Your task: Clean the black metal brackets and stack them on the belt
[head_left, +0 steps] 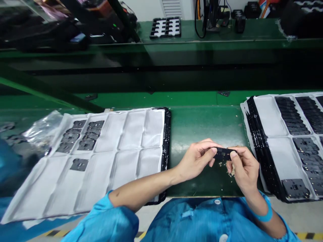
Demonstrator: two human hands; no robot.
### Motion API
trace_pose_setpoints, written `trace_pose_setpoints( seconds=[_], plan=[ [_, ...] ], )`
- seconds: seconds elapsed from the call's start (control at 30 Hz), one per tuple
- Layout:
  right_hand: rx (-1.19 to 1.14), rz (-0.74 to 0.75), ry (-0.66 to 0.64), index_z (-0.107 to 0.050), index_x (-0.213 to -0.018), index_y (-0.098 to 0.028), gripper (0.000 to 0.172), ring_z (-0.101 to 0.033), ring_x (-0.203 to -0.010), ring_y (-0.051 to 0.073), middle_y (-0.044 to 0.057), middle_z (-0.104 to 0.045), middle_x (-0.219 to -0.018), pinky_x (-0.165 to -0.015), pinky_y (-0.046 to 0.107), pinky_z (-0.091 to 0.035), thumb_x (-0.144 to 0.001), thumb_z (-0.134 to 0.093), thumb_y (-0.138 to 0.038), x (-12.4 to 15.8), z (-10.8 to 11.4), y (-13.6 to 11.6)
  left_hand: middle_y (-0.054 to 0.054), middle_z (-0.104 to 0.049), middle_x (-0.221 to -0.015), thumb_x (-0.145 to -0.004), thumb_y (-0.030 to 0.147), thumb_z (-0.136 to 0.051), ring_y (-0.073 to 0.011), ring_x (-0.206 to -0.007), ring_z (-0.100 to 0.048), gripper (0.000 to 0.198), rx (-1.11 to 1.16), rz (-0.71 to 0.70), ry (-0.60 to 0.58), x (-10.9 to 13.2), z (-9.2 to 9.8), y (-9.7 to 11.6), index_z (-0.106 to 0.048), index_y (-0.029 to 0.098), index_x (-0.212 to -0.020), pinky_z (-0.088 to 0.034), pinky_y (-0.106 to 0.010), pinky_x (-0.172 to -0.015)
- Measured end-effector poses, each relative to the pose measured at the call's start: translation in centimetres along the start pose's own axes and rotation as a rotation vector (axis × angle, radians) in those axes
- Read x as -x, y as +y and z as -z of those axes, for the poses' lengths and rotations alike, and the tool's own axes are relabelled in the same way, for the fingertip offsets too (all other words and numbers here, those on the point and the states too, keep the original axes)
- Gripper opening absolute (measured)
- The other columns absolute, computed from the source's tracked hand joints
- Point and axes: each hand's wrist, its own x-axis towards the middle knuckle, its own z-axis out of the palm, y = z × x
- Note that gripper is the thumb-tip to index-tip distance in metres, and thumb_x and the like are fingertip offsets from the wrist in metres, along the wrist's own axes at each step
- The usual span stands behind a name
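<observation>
Over a smooth green desk point(204, 124), inside its front edge, left hand point(195, 159) and right hand point(244, 168) pinch opposite ends of a flat black plate point(223, 154).

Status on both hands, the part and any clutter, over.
Left hand and right hand pinching one black part between them. Black part held over green bench. Small tan bits scattered near right hand.

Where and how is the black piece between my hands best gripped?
Probably by its two ends, the left hand coming from the left and the right hand from the right, thumbs on the near face: the piece looks flat and lies crosswise, so end grips leave its middle uncovered.
</observation>
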Motion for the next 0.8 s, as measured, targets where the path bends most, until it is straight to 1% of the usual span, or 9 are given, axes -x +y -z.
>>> trace_pose_setpoints(
  seconds=[0.1,0.23,0.37,0.43,0.53,0.6,0.7,0.8],
  plan=[
    [-0.036,-0.008,0.001,-0.068,-0.091,-0.021,0.023,-0.054,-0.036,0.009,-0.006,-0.058,-0.06,-0.037,0.02,-0.043,-0.102,-0.07,-0.042,-0.1,0.0,0.0,-0.002,-0.059,-0.085,-0.106,0.044,-0.063,-0.008,-0.06,-0.057,0.036,-0.017,-0.01,0.002,0.1,-0.1,0.0,-0.082,0.014,-0.111,-0.042,-0.023,-0.057],
    [-0.044,-0.05,0.005,-0.065,-0.088,-0.022,0.028,-0.048,-0.034,0.007,-0.007,-0.056,-0.06,-0.034,0.02,-0.038,-0.101,-0.07,-0.046,-0.1,0.3,0.2,-0.004,-0.061,-0.092,-0.106,0.042,-0.062,-0.0075,-0.061,-0.059,0.034,-0.032,-0.027,-0.008,0.4,-0.2,0.2,-0.081,0.014,-0.109,-0.045,-0.024,-0.06],
    [-0.045,-0.084,-0.036,-0.066,-0.089,-0.021,0.027,-0.048,-0.033,0.007,-0.008,-0.055,-0.059,-0.034,0.019,-0.036,-0.1,-0.071,-0.045,0.0,0.7,0.5,-0.004,-0.061,-0.093,-0.106,0.042,-0.062,-0.0077,-0.061,-0.059,0.034,-0.035,-0.019,-0.021,0.7,-0.3,0.4,-0.08,0.014,-0.111,-0.046,-0.024,-0.059],
    [-0.072,-0.105,-0.028,-0.066,-0.087,-0.021,0.027,-0.047,-0.032,0.006,-0.008,-0.055,-0.06,-0.033,0.019,-0.034,-0.099,-0.072,-0.044,0.1,0.8,0.7,-0.004,-0.061,-0.093,-0.106,0.042,-0.062,-0.0074,-0.061,-0.059,0.033,-0.029,-0.017,-0.025,0.8,-0.4,0.4,-0.08,0.014,-0.111,-0.046,-0.024,-0.059],
    [-0.107,-0.153,0.007,-0.062,-0.083,-0.021,0.031,-0.043,-0.03,0.005,-0.009,-0.052,-0.059,-0.031,0.018,-0.029,-0.098,-0.074,-0.046,0.1,0.7,0.9,-0.004,-0.061,-0.093,-0.105,0.044,-0.064,-0.0069,-0.059,-0.058,0.035,-0.004,0.006,-0.021,0.8,-0.6,0.3,-0.08,0.014,-0.11,-0.045,-0.023,-0.058],
    [-0.129,-0.188,-0.001,-0.062,-0.084,-0.021,0.032,-0.042,-0.03,0.005,-0.01,-0.051,-0.056,-0.033,0.018,-0.028,-0.098,-0.074,-0.047,0.0,0.8,1.0,-0.003,-0.059,-0.091,-0.104,0.046,-0.065,-0.0065,-0.058,-0.058,0.036,0.026,0.036,-0.019,0.8,-0.6,0.2,-0.08,0.014,-0.111,-0.043,-0.022,-0.055],
    [-0.159,-0.242,-0.091,-0.066,-0.09,-0.021,0.029,-0.048,-0.033,0.008,-0.009,-0.054,-0.052,-0.037,0.019,-0.034,-0.101,-0.071,-0.047,-0.1,1.1,0.8,-0.001,-0.059,-0.088,-0.102,0.048,-0.067,-0.0062,-0.057,-0.057,0.039,0.064,0.109,-0.033,0.8,-0.5,0.2,-0.079,0.014,-0.116,-0.039,-0.02,-0.051],
    [-0.175,-0.265,-0.16,-0.069,-0.099,-0.02,0.026,-0.058,-0.04,0.012,-0.006,-0.061,-0.054,-0.044,0.022,-0.045,-0.103,-0.069,-0.046,0.0,1.5,0.4,0.0,-0.063,-0.08,-0.1,0.048,-0.069,-0.0077,-0.057,-0.055,0.042,0.079,0.181,-0.056,0.8,-0.2,0.4,-0.077,0.014,-0.121,-0.04,-0.02,-0.053]
  ],
)
